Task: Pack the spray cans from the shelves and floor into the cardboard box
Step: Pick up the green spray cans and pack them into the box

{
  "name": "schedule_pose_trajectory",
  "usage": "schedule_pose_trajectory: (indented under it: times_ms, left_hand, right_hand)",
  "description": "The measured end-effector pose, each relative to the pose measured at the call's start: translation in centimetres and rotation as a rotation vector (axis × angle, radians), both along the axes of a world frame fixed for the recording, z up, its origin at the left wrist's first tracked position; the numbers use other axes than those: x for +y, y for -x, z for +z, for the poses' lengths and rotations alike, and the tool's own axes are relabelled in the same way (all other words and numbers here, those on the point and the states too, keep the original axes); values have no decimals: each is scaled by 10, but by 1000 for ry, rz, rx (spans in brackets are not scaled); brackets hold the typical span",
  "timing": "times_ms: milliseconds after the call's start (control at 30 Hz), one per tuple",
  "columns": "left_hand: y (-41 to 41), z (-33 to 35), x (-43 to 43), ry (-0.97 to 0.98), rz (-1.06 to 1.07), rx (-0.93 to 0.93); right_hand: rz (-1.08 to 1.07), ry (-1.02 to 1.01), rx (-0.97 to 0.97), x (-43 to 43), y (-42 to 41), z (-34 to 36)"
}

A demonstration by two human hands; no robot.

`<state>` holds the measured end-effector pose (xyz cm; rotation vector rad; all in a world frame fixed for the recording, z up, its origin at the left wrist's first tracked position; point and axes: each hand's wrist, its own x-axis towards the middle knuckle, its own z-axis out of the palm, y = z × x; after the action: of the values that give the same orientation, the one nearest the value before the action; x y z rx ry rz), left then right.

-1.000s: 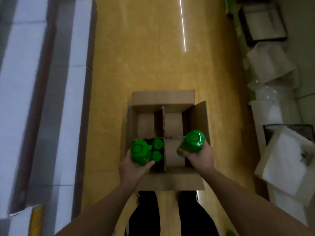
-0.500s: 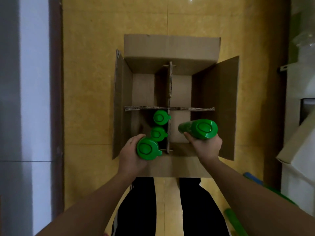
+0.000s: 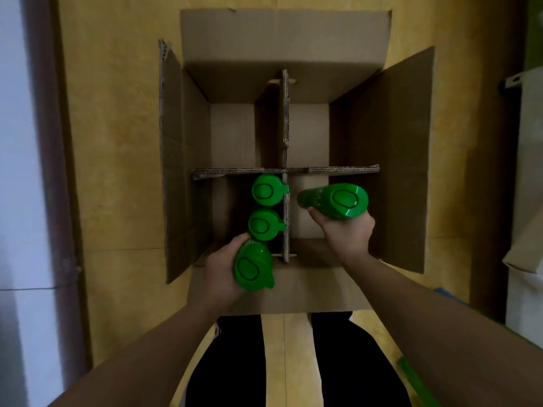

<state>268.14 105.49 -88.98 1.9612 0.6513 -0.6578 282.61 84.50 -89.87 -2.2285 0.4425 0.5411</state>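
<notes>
The box [image 3: 282, 39] looms nearer than half a second back. The left hand [image 3: 221, 273] still grips the left can [image 3: 254, 267] at 6 o'clock of two packed cans [image 3: 266, 190] in the 7 o'clock cell. The right hand [image 3: 349, 235] grips the right can [image 3: 335, 201], tilted as before, over the 5 o'clock cell.

The cardboard box [image 3: 282, 39] sits open on the yellow floor [image 3: 117, 142], flaps spread, a crossed divider [image 3: 285, 118] splitting it into four compartments. In the near-left one, the far can [image 3: 266, 190] and the near can [image 3: 263, 225] stand upright against the middle partition. The left hand [image 3: 223, 267] grips a third can [image 3: 252, 267] at that compartment's near edge. The right hand [image 3: 348, 233] holds a fourth can [image 3: 338, 200] tilted over the near-right compartment.
</notes>
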Motion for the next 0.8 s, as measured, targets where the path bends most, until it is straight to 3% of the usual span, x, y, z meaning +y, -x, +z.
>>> schedule_pose_trajectory:
  times_ms: [333,800]
  left_hand:
    - [-2,-33,-25,17,97,-70]
    - [-4,-63,-8,158,149,156]
  right_hand:
    - [-27,-31,-18,12,-7,-44]
    - [-32,-41,55,39,-16,-71]
